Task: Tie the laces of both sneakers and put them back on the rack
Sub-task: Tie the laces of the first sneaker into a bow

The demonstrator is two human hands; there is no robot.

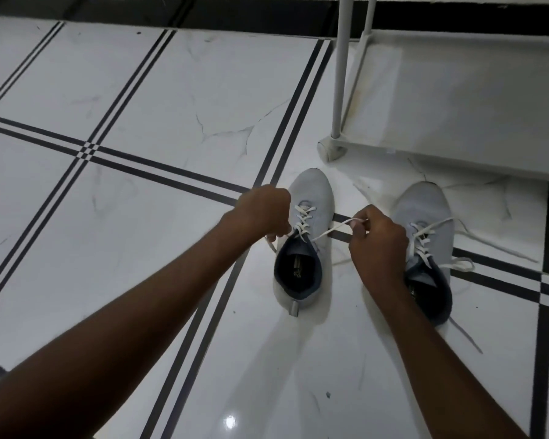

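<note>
Two light grey sneakers with dark blue linings stand side by side on the tiled floor, toes pointing away from me. My left hand pinches one white lace end at the left side of the left sneaker. My right hand holds the other lace end of that shoe, pulled taut to the right. The right sneaker is partly hidden by my right hand; its white laces lie loose and untied across the floor. The white rack stands just beyond the shoes, its bottom shelf bare.
The floor is glossy white tile with dark striped lines. A rack leg with a rounded foot rests on the floor near the left sneaker's toe. A dark band runs along the far wall.
</note>
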